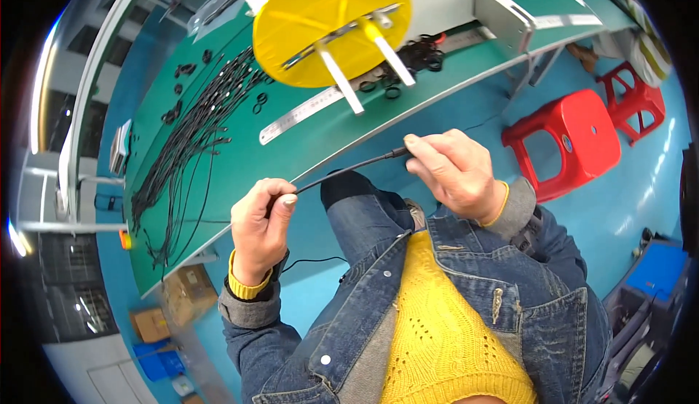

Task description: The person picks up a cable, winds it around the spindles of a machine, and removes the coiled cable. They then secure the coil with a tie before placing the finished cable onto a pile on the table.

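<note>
Hands (260, 222) hold a cable (349, 168) beside a green table (247, 160) over blue floor (641, 178).

Bare strip of tabletop, with obstacles on both sides.
The green tabletop (251, 160) leaves a hand room to pass between the bundle of black cables (188, 124) and the ruler (302, 116). To the right, two white rods (339, 79) jut from the yellow disc (298, 33), obstructing a reach toward the heaped black rings (426, 56). The stretched black cable (349, 167) bars the gap between left hand (258, 226) and right hand (456, 172).
</note>
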### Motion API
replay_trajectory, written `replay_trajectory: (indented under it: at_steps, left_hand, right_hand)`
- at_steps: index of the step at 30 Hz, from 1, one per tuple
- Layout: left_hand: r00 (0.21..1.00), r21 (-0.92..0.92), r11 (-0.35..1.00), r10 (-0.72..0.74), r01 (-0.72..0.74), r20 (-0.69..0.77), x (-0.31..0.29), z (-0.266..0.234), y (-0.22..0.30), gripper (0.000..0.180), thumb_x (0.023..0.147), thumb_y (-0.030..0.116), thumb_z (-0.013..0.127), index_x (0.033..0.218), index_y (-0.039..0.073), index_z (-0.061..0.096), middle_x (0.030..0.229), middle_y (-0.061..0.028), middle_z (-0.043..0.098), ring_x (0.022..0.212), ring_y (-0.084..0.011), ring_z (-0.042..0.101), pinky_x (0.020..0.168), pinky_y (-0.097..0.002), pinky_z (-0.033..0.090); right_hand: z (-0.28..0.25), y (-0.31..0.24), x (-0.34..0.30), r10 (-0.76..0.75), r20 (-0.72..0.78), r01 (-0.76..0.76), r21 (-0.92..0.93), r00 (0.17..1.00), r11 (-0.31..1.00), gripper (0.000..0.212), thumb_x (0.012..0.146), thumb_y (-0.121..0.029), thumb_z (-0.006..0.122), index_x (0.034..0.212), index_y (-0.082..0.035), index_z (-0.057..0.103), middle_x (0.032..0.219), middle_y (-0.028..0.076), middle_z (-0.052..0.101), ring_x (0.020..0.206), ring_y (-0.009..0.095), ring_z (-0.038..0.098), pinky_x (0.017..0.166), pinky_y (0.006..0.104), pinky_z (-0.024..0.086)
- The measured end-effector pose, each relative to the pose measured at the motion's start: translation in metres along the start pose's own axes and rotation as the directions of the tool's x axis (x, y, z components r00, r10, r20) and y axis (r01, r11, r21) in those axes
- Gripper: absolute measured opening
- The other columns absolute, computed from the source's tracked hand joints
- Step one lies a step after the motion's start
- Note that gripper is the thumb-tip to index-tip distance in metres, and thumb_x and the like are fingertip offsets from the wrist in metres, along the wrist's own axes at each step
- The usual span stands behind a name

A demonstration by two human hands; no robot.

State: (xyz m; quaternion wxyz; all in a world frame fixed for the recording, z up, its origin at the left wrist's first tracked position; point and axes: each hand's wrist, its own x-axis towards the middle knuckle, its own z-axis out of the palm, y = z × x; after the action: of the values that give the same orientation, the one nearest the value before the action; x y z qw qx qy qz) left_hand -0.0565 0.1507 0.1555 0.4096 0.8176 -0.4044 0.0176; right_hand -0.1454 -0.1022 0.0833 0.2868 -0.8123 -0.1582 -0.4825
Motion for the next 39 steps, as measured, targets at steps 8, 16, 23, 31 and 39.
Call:
replay_trajectory:
  at_steps: [8,16,23,31,39]
  left_hand:
    - [0.868,-0.77,0.401,-0.204,0.496,0.453,0.053,0.01,0.031,0.006,0.088,0.008,0.052,0.087,0.002,0.053,0.065,0.0008,0.051,0.049,-0.0024,0.038,0.043,-0.0145,0.027]
    - [0.973,-0.556,0.815,-0.225,0.161,-0.047,0.117,0.048,-0.027,0.01,0.088,0.011,0.055,0.085,0.001,0.055,0.062,0.0022,0.05,0.05,-0.0009,0.039,0.043,-0.0152,0.03]
    - [0.982,-0.461,0.884,-0.147,0.078,-0.115,0.135,0.064,-0.047,0.012,0.087,0.01,0.056,0.082,0.0,0.057,0.063,0.0013,0.053,0.052,-0.0021,0.043,0.047,-0.0158,0.034]
    - [0.962,-0.278,0.961,-0.082,0.007,-0.261,0.116,0.052,-0.03,0.01,0.086,0.008,0.056,0.087,-0.001,0.06,0.064,-0.0003,0.055,0.056,-0.0052,0.047,0.051,-0.0193,0.039]
    - [0.908,0.29,0.925,0.324,-0.245,-0.266,0.079,0.055,-0.023,0.016,0.086,0.007,0.055,0.098,-0.001,0.061,0.064,-0.0074,0.054,0.054,-0.0132,0.048,0.052,-0.0249,0.042]
  right_hand:
    - [-0.015,0.021,0.029,-0.184,-0.013,0.173,-0.282,0.983,0.944,0.036,0.063,-0.002,0.071,0.096,0.002,0.058,0.077,0.009,0.055,0.062,0.022,0.054,0.051,0.03,0.045]
    - [0.016,0.067,0.056,-0.05,-0.055,0.026,-0.37,0.997,0.929,0.018,0.07,-0.005,0.066,0.086,-0.002,0.059,0.075,0.009,0.055,0.062,0.026,0.055,0.053,0.0335,0.046]
    - [0.056,0.1,0.061,0.221,-0.225,-0.273,-0.235,0.949,0.933,0.006,0.075,-0.007,0.06,0.08,-0.003,0.06,0.068,0.01,0.056,0.062,0.028,0.056,0.055,0.0346,0.046]
    - [0.038,0.094,0.035,0.274,-0.344,-0.326,-0.102,0.898,0.94,0.006,0.075,-0.008,0.062,0.076,-0.002,0.062,0.065,0.01,0.056,0.057,0.025,0.055,0.053,0.0323,0.044]
    - [0.012,0.073,-0.05,0.497,-0.204,-0.518,-0.063,0.844,0.853,0.005,0.075,-0.007,0.062,0.076,-0.002,0.062,0.063,0.008,0.054,0.052,0.019,0.052,0.049,0.0285,0.041]
